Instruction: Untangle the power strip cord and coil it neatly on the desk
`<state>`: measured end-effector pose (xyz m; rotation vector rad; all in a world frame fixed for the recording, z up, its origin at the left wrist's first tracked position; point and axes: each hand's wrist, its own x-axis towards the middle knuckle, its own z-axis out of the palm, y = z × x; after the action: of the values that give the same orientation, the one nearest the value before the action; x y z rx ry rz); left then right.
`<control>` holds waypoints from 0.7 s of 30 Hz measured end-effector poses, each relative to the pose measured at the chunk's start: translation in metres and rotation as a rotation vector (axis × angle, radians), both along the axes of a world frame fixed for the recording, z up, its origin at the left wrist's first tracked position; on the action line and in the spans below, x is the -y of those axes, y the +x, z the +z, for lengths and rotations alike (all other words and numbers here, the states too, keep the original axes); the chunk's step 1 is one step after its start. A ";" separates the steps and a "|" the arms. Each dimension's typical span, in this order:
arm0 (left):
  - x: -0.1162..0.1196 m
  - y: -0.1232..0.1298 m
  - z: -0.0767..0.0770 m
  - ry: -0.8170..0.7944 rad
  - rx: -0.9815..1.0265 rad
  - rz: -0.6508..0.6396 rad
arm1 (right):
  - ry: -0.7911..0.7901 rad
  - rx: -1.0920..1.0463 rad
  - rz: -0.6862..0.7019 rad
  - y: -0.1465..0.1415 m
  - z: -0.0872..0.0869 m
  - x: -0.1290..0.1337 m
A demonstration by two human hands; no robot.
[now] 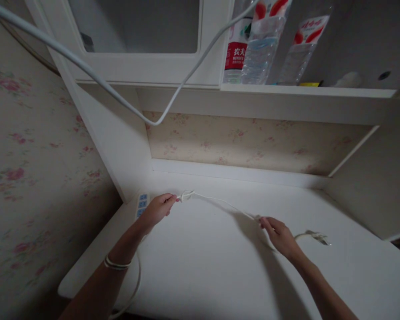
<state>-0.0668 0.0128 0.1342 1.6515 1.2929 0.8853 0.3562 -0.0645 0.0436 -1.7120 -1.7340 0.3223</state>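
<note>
A thin white cable runs between my two hands, above the white desktop. My left hand pinches it at the left, right beside a loose knot or loop in the cable. Farther right, my right hand is closed on the cable with thumb and fingers. Beyond that hand lies a cable end with a connector, its exact kind hard to make out. More white cable hangs below my left forearm toward the desk's front edge.
A power strip with blue sockets lies behind my left hand. A thick white cord droops across the upper view. Plastic bottles stand on the shelf above the desk. Side panels bound the desk's back corners.
</note>
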 end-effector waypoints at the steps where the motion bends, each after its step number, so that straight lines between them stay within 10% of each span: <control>1: 0.002 0.000 -0.001 0.014 -0.027 -0.030 | -0.036 -0.065 -0.013 0.001 0.000 0.007; 9: 0.009 0.016 -0.022 0.037 -0.125 -0.142 | -0.122 -0.065 -0.669 0.055 -0.018 0.037; 21: 0.027 0.011 -0.048 0.231 -0.431 -0.143 | -0.514 0.193 -0.733 0.081 -0.029 0.018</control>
<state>-0.0556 -0.0139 0.0867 2.1746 1.3683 0.6290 0.4375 -0.0828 0.0147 -2.6842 -1.0662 0.2801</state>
